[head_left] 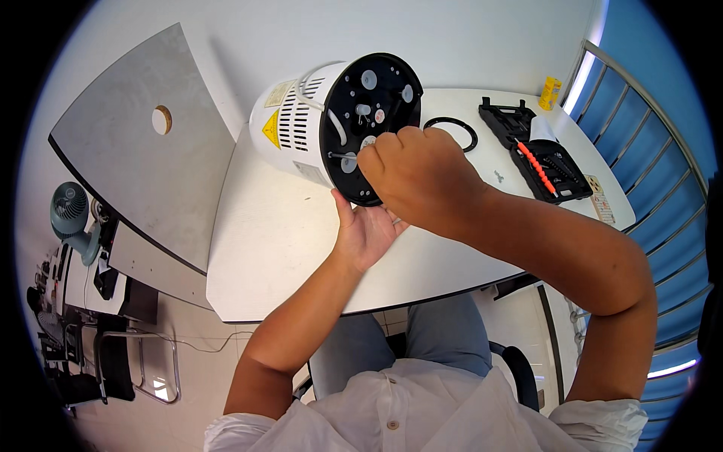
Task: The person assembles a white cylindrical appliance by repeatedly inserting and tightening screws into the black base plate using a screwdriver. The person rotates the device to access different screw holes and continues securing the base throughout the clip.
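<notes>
A white cylindrical appliance [297,124] with vent slots and a yellow warning triangle lies tilted on its side, its black round base [354,79] facing me. Clear suction-cup feet and several screws dot that base. Closed in a fist, my right hand [425,173] grips a screwdriver [343,156]; its thin metal shaft points left to the base's left rim, and its handle is hidden in the fist. Beneath the base's lower edge, my left hand [367,235] is palm up with the thumb apart, touching the rim from below. Its fingers are partly hidden.
On the white table [286,264] lie a black ring [473,135], small screws [498,176] and an unfolded black tool case [520,162] with an orange flexible shaft [536,167]. A yellow box [550,93] stands behind. A grey panel [151,135] rises left; metal railing [648,113] runs right.
</notes>
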Demonstrator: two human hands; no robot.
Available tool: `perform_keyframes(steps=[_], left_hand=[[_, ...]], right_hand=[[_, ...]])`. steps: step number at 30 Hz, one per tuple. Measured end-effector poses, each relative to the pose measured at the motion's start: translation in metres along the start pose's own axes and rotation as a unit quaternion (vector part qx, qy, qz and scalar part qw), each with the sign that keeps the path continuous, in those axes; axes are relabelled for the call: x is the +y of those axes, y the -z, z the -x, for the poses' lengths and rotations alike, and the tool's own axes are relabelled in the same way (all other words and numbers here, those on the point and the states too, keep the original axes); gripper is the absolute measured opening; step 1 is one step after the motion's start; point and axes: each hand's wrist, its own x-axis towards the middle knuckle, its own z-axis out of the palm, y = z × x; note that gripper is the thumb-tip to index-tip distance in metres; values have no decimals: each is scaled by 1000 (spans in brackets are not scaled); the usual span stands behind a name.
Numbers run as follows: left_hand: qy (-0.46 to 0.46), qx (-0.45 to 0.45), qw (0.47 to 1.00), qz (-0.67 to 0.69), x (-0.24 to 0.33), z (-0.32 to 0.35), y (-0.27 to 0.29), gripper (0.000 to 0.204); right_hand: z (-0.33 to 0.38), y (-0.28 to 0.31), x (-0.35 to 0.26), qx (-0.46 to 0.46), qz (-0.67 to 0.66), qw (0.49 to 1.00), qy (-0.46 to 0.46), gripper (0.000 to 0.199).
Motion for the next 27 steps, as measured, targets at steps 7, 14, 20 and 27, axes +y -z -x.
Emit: perform_keyframes(steps=[7, 14, 20, 27], left_hand=[[19, -1, 1000, -10, -2, 0, 2, 108], [31, 22, 999, -37, -2, -1, 5, 115], [29, 37, 998, -36, -2, 2, 8, 115], [25, 28, 997, -62, -4, -1, 5, 113]], right_hand=[[-2, 4, -2, -44, -84, 993, -75, 22], [-21, 7, 15, -201, -358, 868, -280, 20], [-31, 14, 33, -329, -599, 564, -464, 25], [-17, 11, 12, -134, -360, 884, -266, 21]])
